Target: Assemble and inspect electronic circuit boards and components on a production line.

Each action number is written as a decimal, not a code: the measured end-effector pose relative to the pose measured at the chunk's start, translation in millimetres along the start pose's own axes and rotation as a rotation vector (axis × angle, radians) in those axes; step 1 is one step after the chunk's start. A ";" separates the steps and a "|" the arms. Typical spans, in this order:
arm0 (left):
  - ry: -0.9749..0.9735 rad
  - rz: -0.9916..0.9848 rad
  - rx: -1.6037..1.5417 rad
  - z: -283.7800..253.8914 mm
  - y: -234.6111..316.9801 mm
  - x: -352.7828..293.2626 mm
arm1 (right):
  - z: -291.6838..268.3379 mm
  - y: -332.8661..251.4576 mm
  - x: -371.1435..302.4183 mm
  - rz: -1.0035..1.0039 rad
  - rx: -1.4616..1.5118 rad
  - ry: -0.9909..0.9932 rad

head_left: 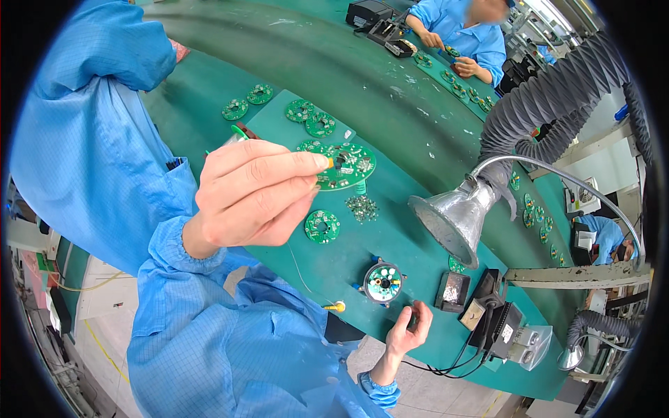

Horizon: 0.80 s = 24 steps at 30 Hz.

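Note:
My left hand [258, 191] is raised at the left, its fingers closed at the side of a round green circuit board [359, 167]. That board shows larger than those on the bench, with a yellow part by my index fingertip. My thumb's grip beneath is partly hidden. Lower down, my right hand [410, 331] hovers near the bench edge, fingers curled but apart, with nothing visible in it. Just beyond it stands a round black-rimmed fixture [382, 283] bearing a board with yellow and white parts. Under the raised board lies a small pile of components [362, 207].
Several round boards [322, 226] lie on the green mat. A silver extraction hood [449, 223] hangs over the right side. Beyond are a black tray [453, 291] and a soldering station [498, 327]. Co-workers in blue sit at left [90, 125] and across [460, 35].

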State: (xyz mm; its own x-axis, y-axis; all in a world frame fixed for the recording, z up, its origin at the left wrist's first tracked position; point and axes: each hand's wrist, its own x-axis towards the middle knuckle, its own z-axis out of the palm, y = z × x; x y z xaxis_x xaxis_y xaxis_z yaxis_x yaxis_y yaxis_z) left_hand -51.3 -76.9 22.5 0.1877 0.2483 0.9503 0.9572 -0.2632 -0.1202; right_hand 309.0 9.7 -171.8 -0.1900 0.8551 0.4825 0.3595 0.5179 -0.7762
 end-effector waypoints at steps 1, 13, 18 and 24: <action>0.002 -0.001 0.001 0.7 0.9 -0.2 | -0.7 0.7 -0.1 -0.002 -0.001 -0.001; -0.017 -0.113 -0.115 -0.9 13.0 1.8 | -2.2 -0.6 -0.9 -0.003 0.022 -0.016; 0.042 -0.097 -0.123 2.4 9.4 1.1 | -0.9 -0.2 -1.0 -0.005 0.018 -0.021; 0.072 -0.103 -0.114 3.2 11.1 0.5 | -2.3 1.4 -1.7 -0.013 0.018 -0.029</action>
State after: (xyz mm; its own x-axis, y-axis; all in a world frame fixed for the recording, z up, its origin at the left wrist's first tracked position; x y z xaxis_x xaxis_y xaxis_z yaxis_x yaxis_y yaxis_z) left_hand -39.9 -76.8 20.8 0.0698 0.2129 0.9746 0.9385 -0.3452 0.0082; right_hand 311.9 9.0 -172.8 -0.2212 0.8483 0.4810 0.3404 0.5294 -0.7771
